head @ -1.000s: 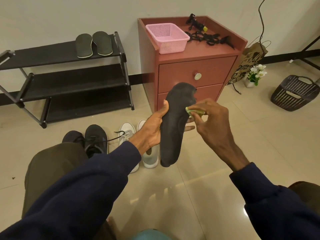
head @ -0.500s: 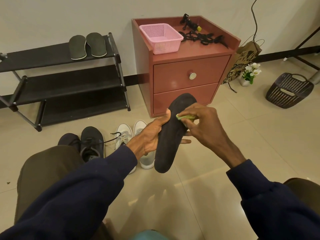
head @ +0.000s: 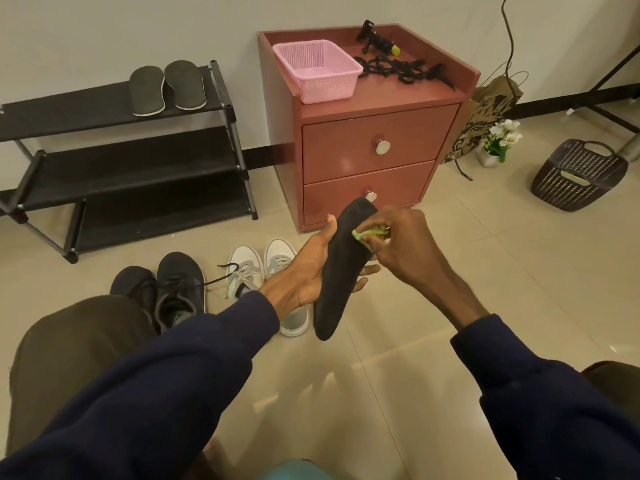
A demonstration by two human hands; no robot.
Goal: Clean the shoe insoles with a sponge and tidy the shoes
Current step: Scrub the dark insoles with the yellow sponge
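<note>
My left hand (head: 304,271) holds a black insole (head: 341,268) upright from behind, thumb on its left edge and fingers showing past its right edge. My right hand (head: 401,244) pinches a small green sponge (head: 367,233) and presses it on the insole's upper part. On the floor behind stand a pair of dark sneakers (head: 173,285) and a pair of white sneakers (head: 263,268). Two more dark insoles (head: 166,86) lie on the top shelf of the black shoe rack (head: 114,174).
A red-brown two-drawer cabinet (head: 367,147) stands just beyond the hands, with a pink basket (head: 317,69) and black laces (head: 398,67) on top. A paper bag (head: 485,112), small flower pot (head: 498,140) and dark plastic basket (head: 578,174) are at right. Tiled floor lies below my arms.
The sponge has slid along the insole's upper part, and the insole with both hands sits lower against the cabinet front. The view has shifted slightly.
</note>
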